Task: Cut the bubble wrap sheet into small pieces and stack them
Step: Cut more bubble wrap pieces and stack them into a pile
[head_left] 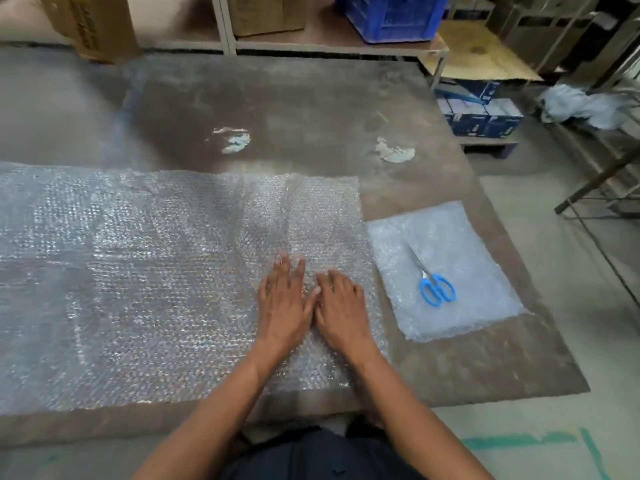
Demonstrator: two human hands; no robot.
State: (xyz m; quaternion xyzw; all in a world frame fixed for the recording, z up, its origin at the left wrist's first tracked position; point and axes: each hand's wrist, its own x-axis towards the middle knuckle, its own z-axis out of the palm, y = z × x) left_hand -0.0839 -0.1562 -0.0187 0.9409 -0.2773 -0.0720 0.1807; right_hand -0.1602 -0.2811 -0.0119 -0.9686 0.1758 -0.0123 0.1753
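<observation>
So the big bubble wrap sheet (145, 271) is spread flat over the board (277, 109) on the floor, filling the left and middle of the frame. Both hands sit side by side near its right end, lower centre: the left hand (282, 303) lies palm down with fingers straight and slightly fanned, and the right hand (341, 306) is flat too, fingers loosely together, nothing pinched. Looks to me like they're pressing along a crease to flatten it or mark off the next strip before cutting. Just right of the sheet there's a stack of cut pieces (446, 271), and the blue-handled scissors (431, 278) lie on top with the blades together, probably parked there to weigh the pile down and stay in reach. Next step is likely grabbing those scissors.
</observation>
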